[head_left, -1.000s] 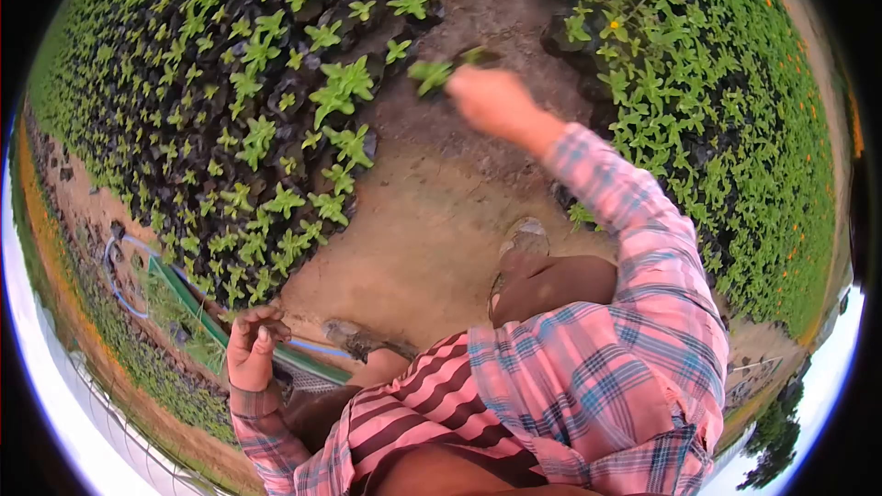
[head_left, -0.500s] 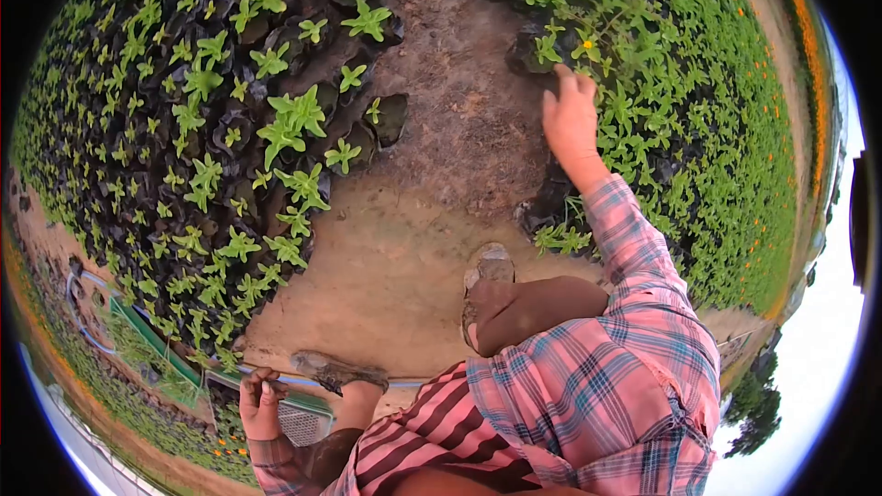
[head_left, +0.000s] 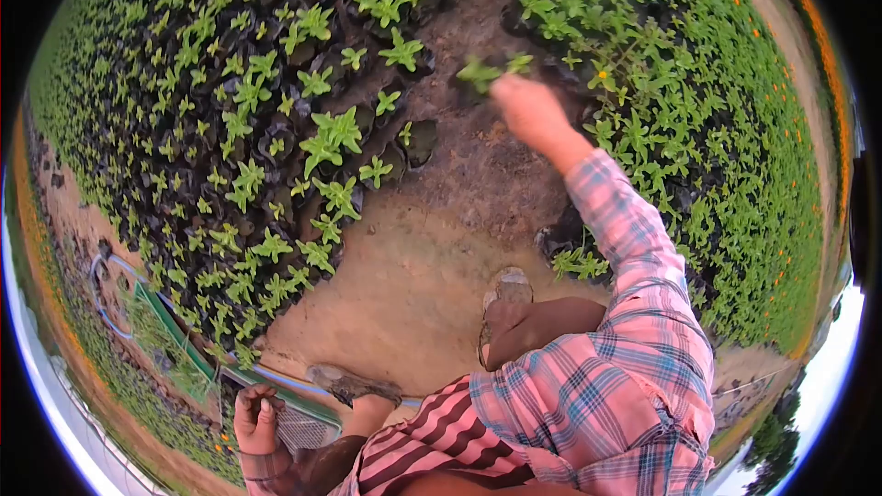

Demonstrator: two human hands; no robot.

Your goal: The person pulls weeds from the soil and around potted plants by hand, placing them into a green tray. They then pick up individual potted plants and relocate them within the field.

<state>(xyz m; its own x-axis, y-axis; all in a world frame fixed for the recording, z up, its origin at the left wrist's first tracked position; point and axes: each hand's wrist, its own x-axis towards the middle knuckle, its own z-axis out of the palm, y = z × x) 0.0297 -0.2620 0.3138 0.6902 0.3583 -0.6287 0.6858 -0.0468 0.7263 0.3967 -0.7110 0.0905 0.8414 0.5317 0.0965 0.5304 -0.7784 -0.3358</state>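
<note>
My right hand (head_left: 531,110) is stretched out over the dirt path (head_left: 432,248) and is shut on a small green seedling (head_left: 485,71) in a dark bag; both are blurred by motion. The seedling hangs between the two beds, closer to the right bed of taller plants (head_left: 698,119). My left hand (head_left: 254,418) is low at my side with its fingers curled shut, next to a white mesh basket (head_left: 303,422). Whether it holds anything is not visible.
The left bed (head_left: 220,138) holds rows of small seedlings in black bags, with a seedless dark bag (head_left: 423,140) at its edge. My sandalled feet (head_left: 505,289) stand on the path. A green crate (head_left: 179,344) and a blue hose (head_left: 99,287) lie at lower left.
Half a second ago my right hand was open, reaching into the right bed. It has since come back left over the path with a seedling in it. The left hand stays curled.
</note>
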